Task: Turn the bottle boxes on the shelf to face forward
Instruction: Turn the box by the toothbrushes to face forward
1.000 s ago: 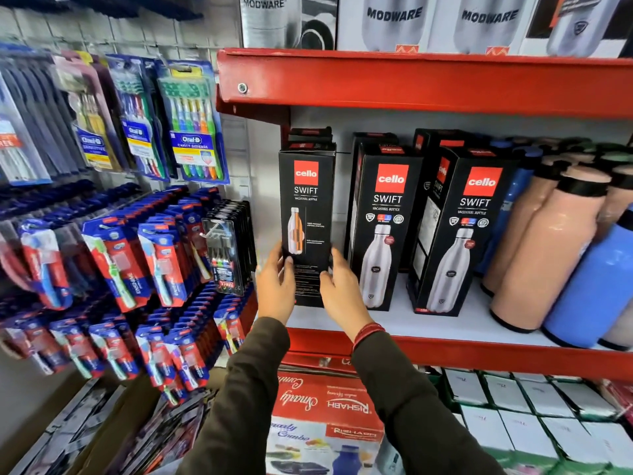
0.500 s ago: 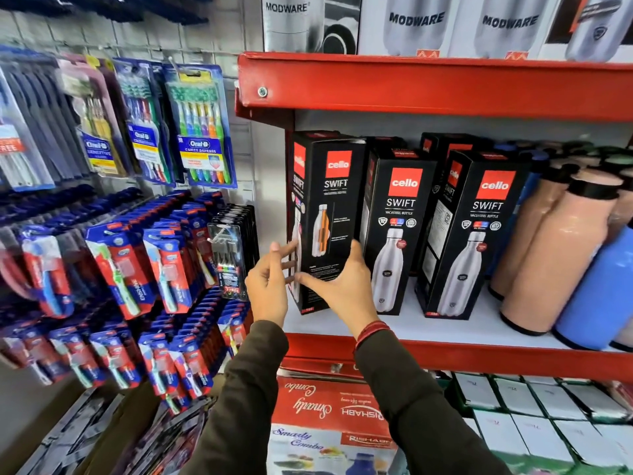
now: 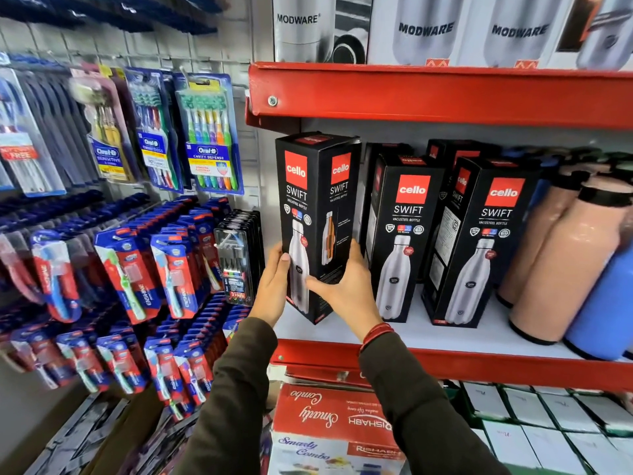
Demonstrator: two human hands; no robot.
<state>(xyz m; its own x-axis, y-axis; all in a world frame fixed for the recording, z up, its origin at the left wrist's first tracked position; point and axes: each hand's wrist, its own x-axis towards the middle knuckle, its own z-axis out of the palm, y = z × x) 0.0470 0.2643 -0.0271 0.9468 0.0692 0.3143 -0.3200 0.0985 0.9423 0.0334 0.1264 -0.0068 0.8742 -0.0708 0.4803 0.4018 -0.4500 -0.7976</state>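
Note:
A black Cello Swift bottle box [image 3: 317, 200] stands at the left end of the red shelf [image 3: 445, 366], turned at an angle so two faces show, one with a white bottle and one with an orange cutaway. My left hand [image 3: 275, 286] holds its lower left edge, and my right hand [image 3: 346, 289] grips its lower right face. To the right stand two more Cello boxes, the nearer one [image 3: 402, 234] and the farther one [image 3: 479, 241], each showing its white bottle picture. More black boxes sit partly hidden behind them.
Peach bottles [image 3: 561, 262] and a blue bottle [image 3: 606, 303] crowd the shelf's right end. Toothbrush packs [image 3: 205, 132] hang on the wall at left. Modware boxes [image 3: 424, 29] fill the shelf above. A red combo box [image 3: 329, 423] sits below.
The left box has been rotated: one second ago only its orange cutaway face showed, now the white bottle face has swung into view on the left. Both hands stayed on its lower part.

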